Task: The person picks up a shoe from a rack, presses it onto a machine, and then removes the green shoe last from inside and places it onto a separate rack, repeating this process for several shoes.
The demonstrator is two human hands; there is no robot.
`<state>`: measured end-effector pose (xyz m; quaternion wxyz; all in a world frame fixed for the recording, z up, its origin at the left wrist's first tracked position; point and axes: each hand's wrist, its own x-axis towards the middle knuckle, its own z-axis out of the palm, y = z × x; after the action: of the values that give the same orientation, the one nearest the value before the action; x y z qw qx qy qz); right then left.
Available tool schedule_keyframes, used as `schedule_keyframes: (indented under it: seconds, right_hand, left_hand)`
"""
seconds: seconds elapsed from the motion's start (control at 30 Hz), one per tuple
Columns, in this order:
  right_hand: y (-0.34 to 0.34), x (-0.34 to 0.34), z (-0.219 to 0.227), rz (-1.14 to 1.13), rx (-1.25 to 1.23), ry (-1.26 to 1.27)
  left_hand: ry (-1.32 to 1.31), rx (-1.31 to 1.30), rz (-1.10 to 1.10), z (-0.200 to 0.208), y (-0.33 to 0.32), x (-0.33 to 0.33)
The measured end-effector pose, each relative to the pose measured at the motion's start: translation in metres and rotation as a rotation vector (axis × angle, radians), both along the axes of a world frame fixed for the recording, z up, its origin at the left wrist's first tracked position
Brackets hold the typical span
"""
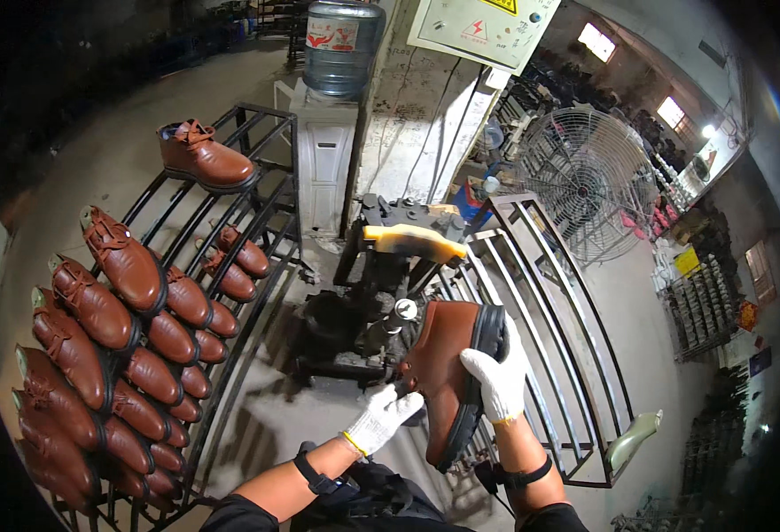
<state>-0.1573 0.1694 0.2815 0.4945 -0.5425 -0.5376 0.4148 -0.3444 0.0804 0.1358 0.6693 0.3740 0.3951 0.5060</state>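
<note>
A brown leather shoe (443,355) with a thick black sole is turned on its side in front of me. My right hand (499,377), in a white knit glove, is closed round the sole side, thumb across the sole edge. On the lace side my left hand (383,420), gloved the same way, is closed with its fingers against the upper; part of its grip is hidden by the shoe. Just beyond the shoe stands a dark machine (341,319) topped by a yellow curved piece (415,241).
A black metal rack (230,390) on the left carries several brown lace-up shoes (124,262). On the right is another rack (576,355) of pale bars, with a pale green shoe last (635,441) on its end. Behind stand a water dispenser (323,160) and a large caged fan (585,182).
</note>
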Motion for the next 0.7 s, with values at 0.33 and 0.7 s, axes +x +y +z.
schedule_keyframes:
  seconds: [0.33, 0.7]
  right_hand:
    - [0.055, -0.037, 0.027, 0.024, 0.074, -0.458]
    - [0.057, -0.084, 0.048, 0.170, -0.095, -0.756]
  left_hand:
    - [-0.004, -0.311, 0.014, 0.002, -0.002, -0.065]
    - [-0.027, 0.092, 0.229, 0.065, 0.107, -0.049]
